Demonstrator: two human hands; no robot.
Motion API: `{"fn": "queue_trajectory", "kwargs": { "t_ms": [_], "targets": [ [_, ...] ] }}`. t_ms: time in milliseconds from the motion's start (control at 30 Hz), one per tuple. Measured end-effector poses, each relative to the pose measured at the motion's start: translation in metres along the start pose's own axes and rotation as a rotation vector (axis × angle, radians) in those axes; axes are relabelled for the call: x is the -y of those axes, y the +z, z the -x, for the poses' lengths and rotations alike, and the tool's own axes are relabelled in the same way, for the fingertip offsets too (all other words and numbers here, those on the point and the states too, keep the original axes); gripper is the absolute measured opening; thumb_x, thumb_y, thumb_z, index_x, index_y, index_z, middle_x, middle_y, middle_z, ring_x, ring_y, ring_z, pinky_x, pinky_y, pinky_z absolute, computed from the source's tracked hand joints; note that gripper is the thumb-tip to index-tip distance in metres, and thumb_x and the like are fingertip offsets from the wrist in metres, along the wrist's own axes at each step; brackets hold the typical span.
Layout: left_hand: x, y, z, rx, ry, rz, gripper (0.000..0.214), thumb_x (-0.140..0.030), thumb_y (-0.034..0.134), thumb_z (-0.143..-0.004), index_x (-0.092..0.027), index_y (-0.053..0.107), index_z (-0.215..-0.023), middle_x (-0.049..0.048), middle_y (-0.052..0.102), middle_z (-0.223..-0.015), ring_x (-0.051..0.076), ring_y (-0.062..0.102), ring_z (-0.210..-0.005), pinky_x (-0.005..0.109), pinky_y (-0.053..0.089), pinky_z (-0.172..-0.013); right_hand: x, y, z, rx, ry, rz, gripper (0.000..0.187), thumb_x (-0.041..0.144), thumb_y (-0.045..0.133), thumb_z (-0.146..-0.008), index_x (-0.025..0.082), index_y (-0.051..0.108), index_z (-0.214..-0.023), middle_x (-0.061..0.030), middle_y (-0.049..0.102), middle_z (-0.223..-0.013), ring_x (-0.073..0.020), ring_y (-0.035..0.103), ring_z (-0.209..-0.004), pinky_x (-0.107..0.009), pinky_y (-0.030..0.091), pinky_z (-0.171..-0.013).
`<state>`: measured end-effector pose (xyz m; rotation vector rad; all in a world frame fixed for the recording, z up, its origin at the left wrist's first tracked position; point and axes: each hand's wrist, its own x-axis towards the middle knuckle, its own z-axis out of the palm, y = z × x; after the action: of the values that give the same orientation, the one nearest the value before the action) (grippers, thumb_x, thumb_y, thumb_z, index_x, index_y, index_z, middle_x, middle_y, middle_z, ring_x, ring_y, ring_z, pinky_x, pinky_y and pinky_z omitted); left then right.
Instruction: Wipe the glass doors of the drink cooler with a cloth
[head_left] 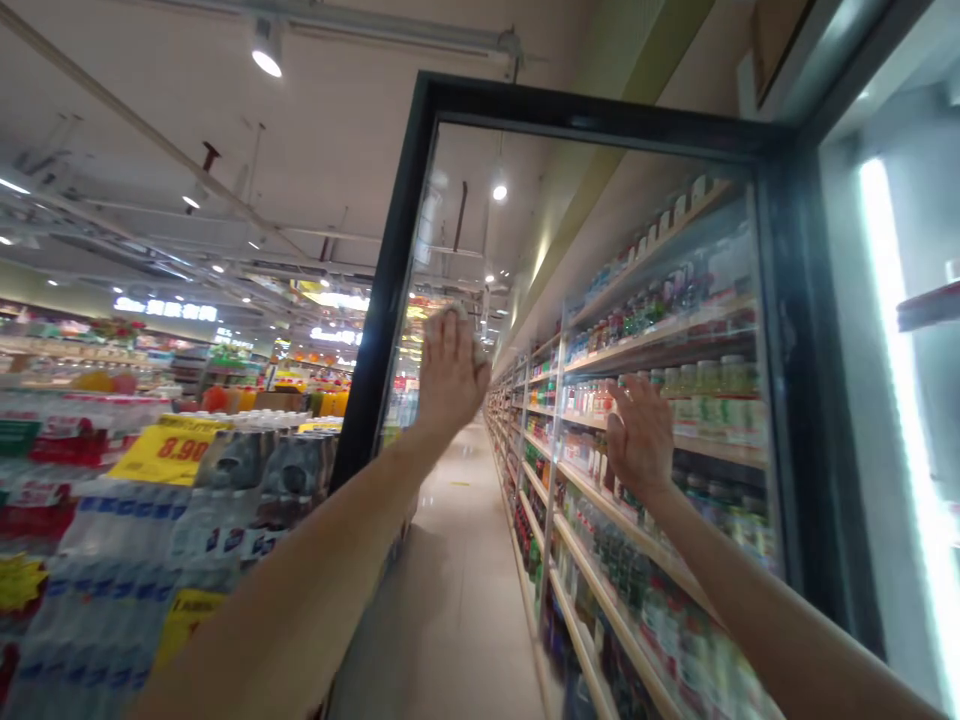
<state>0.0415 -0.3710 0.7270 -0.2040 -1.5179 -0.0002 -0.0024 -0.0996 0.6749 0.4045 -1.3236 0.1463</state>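
Note:
A tall glass fridge door [525,240] in a black frame [386,300] stands swung out in front of me. My left hand [450,380] lies against the glass with its fingers together, pressing a white cloth [478,350] that peeks out round the fingertips. Further right and a little lower, my right hand [640,435] rests flat on the same pane, fingers spread, holding nothing. Both forearms reach up from the bottom of the view.
Through the glass I see a long aisle floor [465,560] and shelves of bottled drinks [660,330]. On the right is the lit fridge interior [900,400]. Stacked water bottles [150,560] with a yellow price sign [172,450] stand at left.

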Motion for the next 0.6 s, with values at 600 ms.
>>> {"fn": "queue_trajectory", "kwargs": {
  "t_ms": [600],
  "targets": [
    [-0.015,0.001,0.03,0.094,0.508,0.01,0.057,-0.042,0.032,-0.091,-0.011,0.033,-0.14,0.0127,0.033,-0.149,0.025,0.02,-0.141,0.042,0.023,-0.114,-0.002,-0.001,0.0,-0.004,-0.008,-0.009,0.04,0.026,0.037,-0.09,0.022,0.054,-0.127,-0.0101,0.052,-0.136,-0.0245,0.039,-0.133,-0.046,0.031,-0.108]
  ]
}}
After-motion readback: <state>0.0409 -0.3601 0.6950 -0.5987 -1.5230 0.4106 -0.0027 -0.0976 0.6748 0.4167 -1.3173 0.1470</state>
